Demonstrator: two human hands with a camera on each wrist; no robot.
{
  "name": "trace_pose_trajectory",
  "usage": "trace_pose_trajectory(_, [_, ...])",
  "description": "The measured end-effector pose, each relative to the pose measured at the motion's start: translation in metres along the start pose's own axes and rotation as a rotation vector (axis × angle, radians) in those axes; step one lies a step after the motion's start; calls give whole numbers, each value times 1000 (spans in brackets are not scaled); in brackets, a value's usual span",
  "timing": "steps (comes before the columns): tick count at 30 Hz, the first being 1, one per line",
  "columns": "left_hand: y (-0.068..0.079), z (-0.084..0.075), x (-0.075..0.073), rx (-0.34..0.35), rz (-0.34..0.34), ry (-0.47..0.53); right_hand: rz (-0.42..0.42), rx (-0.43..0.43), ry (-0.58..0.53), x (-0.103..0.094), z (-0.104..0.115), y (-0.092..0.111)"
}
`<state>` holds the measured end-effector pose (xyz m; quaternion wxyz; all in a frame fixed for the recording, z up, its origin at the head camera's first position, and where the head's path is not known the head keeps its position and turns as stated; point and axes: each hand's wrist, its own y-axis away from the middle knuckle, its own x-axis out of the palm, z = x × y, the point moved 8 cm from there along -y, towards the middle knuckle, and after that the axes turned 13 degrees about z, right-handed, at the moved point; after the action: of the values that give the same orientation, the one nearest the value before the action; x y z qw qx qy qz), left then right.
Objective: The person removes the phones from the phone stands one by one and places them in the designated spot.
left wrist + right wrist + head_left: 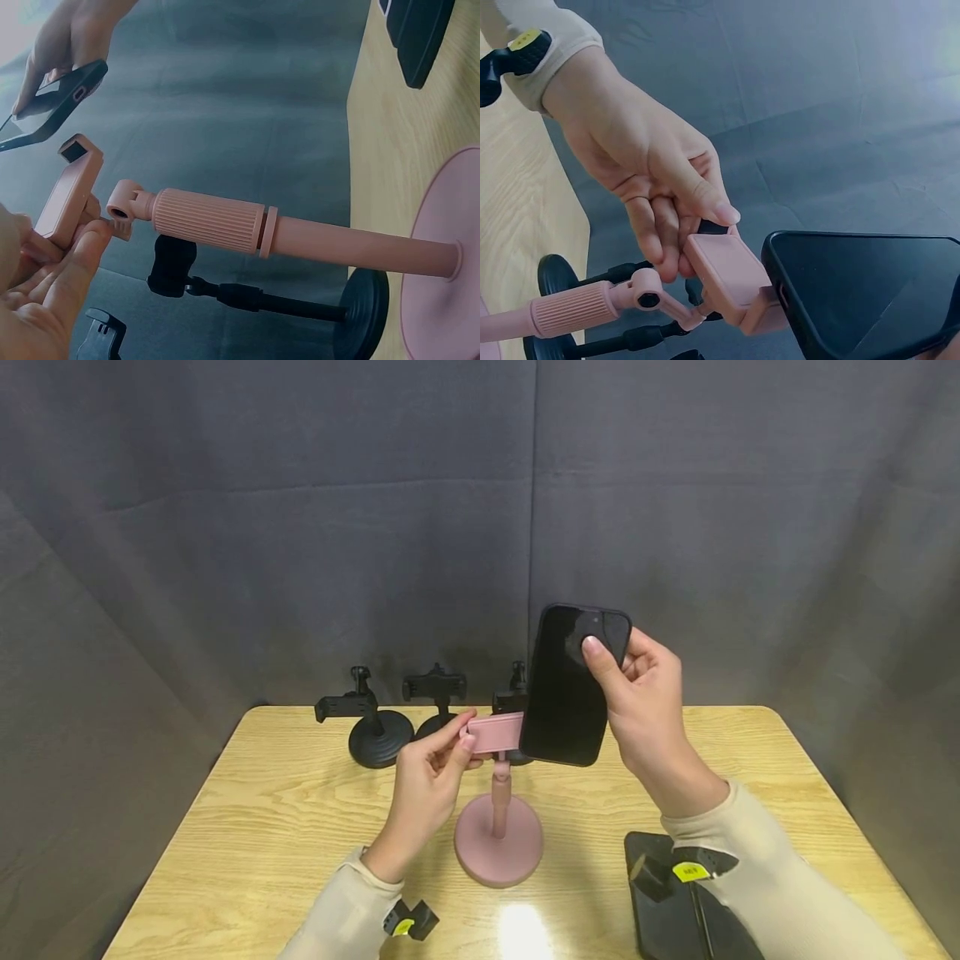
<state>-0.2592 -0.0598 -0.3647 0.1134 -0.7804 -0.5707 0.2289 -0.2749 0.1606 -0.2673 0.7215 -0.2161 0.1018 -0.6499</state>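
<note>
A pink phone stand (pixel 499 839) with a round base stands on the table, its clamp raised at the top of the post. My left hand (pixel 429 785) pinches the left end of that pink clamp (pixel 67 199) between thumb and fingers. In my right hand (pixel 651 710) is a black smartphone (pixel 566 693), held near its upper right edge with the thumb on the screen. The phone tilts slightly, screen toward me. In the head view its lower left part covers the clamp's right end; the left wrist view shows a gap between phone and clamp.
Several black phone stands (pixel 381 739) are lined up along the back of the wooden table (pixel 285 827). At the front right, under my right forearm, lies a dark flat object (pixel 651 893), partly hidden. A grey curtain (pixel 300 552) hangs behind the table.
</note>
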Motion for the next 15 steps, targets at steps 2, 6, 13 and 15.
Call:
trace_pose_trajectory(2, [0,0,0,-3,0,3,4,10,6,-1,0,1])
trace_pose_trajectory(6, [0,1,0,-5,-3,5,29,35,11,-1,-3,6])
trace_pose_trajectory(13, [-1,2,0,4,5,-1,61,56,21,-2,-6,17])
trace_pose_trajectory(15, [-1,2,0,3,1,0,72,62,29,-3,-7,20])
